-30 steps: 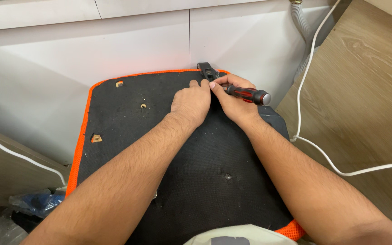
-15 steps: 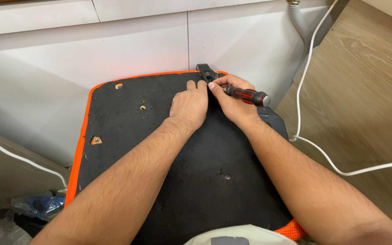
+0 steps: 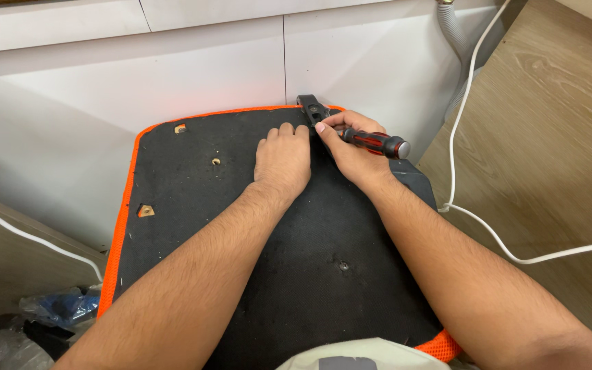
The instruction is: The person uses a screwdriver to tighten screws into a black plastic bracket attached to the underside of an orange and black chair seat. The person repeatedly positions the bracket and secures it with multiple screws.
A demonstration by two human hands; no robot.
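**Reader:** Near the top centre of the frame, what are the two hands doing?

**Describer:** Both rest on a black, orange-edged panel (image 3: 193, 274), which looks like the underside of a seat. The right hand (image 3: 354, 154) is closed around a screwdriver (image 3: 371, 142) with a red and black handle. The left hand (image 3: 282, 161) lies palm down, fingers loosely curled and flat on the fabric, holding nothing.

**Reader:** Which way does the screwdriver lie?

**Describer:** Its long axis runs almost level across the frame, tilted a little. The handle's butt points to the right; the tip end points up and left, toward a small black metal bracket (image 3: 312, 109) at the panel's top edge. The right thumb and fingertips cover the tip, so I cannot tell whether it touches the bracket.

**Reader:** Which hand is nearer the bracket?

**Describer:** The right, whose fingertips sit just below it. The left hand's fingertips are just beside it, slightly lower and to the left. The hands touch each other.

**Reader:** Anything else around?

**Describer:** Bare screw holes, one of them (image 3: 216, 162) left of the hands, white cabinet fronts (image 3: 207, 68) above the panel, and a white cable (image 3: 474, 219) curling over wooden flooring on the right.
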